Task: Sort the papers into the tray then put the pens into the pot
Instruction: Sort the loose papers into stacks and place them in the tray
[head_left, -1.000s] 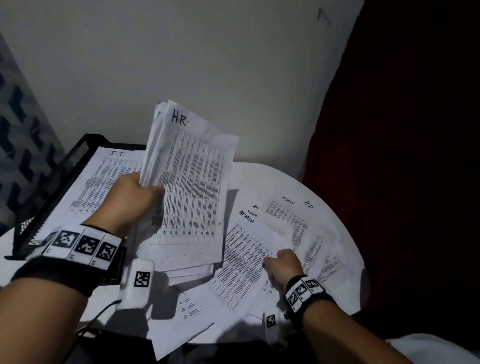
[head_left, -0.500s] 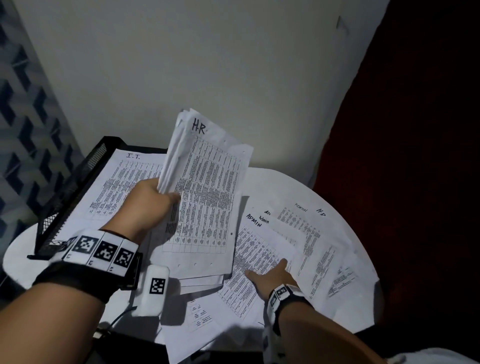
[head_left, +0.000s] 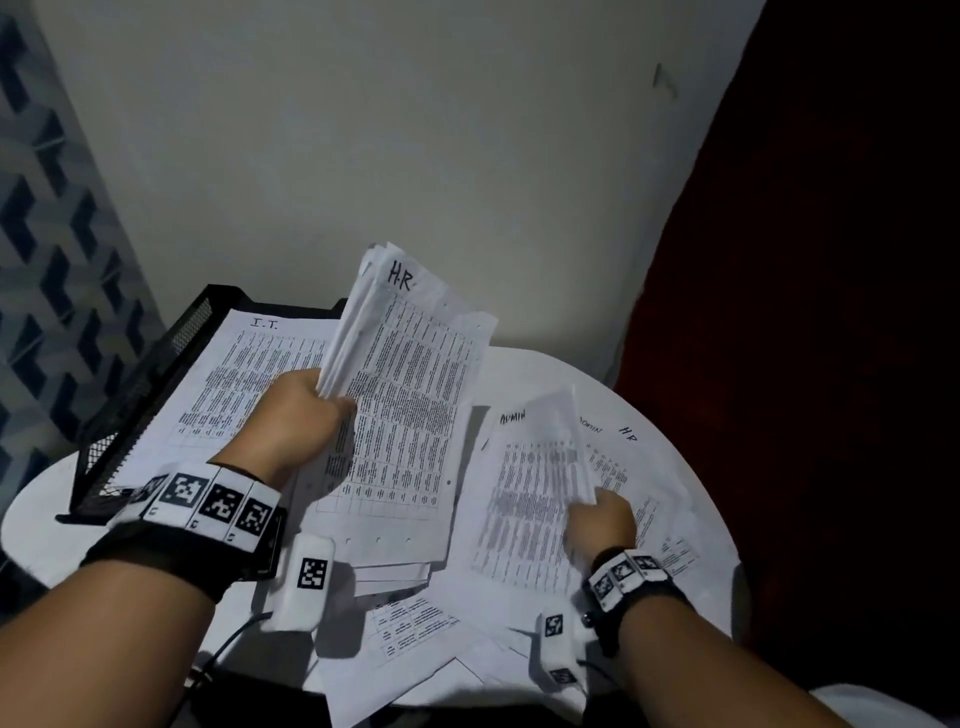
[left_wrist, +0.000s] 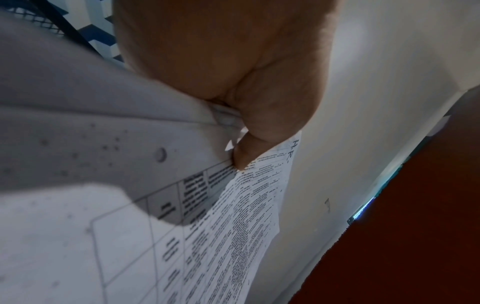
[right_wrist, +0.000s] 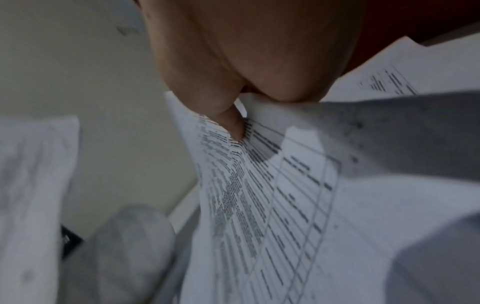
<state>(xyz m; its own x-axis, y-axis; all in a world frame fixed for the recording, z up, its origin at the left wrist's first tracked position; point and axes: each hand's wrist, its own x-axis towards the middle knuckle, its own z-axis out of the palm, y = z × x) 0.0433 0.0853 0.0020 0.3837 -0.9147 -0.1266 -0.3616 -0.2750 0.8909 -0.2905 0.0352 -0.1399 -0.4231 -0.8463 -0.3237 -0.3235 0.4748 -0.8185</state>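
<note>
— White and round, what is that big thing?
— That is the table (head_left: 524, 374), with loose papers (head_left: 415, 639) all over it.
— And the black thing at ten o'clock?
— A mesh tray (head_left: 156, 364). A sheet marked I.T. (head_left: 244, 374) lies on top of it.
— What is in the middle?
— A stack of papers marked H.R. (head_left: 410, 395), held up off the table and tilted. The left hand (head_left: 296, 415) grips its left edge, fingers curled round it and thumb on the front.
— And at three o'clock?
— The right hand (head_left: 597, 519) pinches one sheet (head_left: 561, 441) between thumb and fingers, and it curls up off the pile. It looks blurry, so I cannot read its heading. Just beside it lies a page marked ADMIN (head_left: 519, 478).
— Any pens or a pot?
— I cannot see them.
</note>
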